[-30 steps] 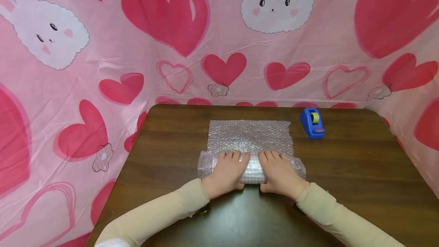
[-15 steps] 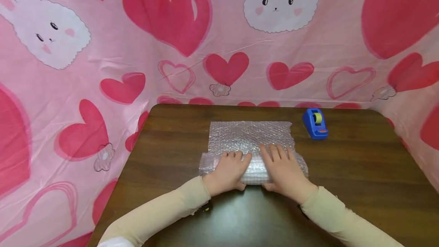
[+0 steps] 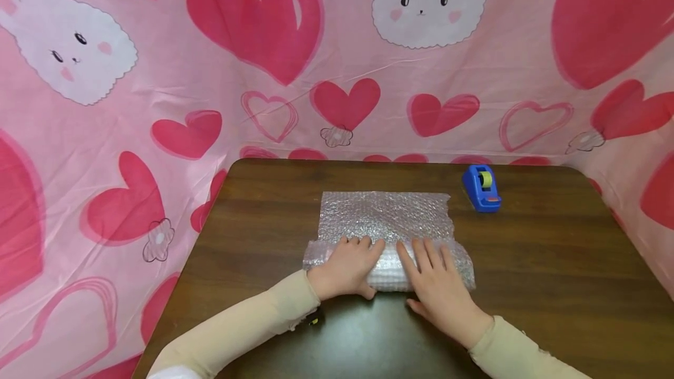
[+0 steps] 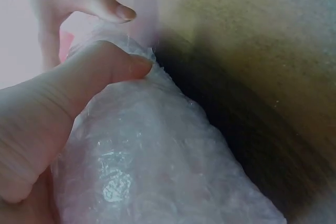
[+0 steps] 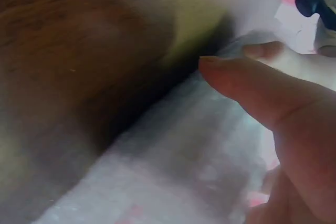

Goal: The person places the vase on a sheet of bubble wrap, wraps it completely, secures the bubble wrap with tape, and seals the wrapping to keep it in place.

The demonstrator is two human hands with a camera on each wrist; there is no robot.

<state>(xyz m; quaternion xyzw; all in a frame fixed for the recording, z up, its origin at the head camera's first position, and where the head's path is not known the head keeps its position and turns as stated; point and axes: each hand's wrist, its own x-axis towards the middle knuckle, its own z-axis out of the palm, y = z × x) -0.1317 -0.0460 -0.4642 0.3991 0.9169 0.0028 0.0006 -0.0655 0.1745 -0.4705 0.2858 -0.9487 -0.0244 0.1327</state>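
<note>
We see the fingers of the left hand (image 3: 347,268) close together, curled over the bubble-wrap roll (image 3: 388,272), thumb on its 6-o'clock side; those of the right hand (image 3: 442,291) lie spread across the roll's 3-o'clock half, thumb held apart. From the roll, the flat bubble-wrap sheet (image 3: 384,212) extends toward 12 o'clock on the wooden table (image 3: 253,227); a blue tape dispenser (image 3: 482,199) stands near 2 o'clock. For a tight, straight roll, we judge, both hands should press evenly.

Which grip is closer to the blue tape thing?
The right grip, its fingers stretched out over the bubble-wrap roll. The left grip holds the roll farther over, on the side away from the blue tape dispenser.
</note>
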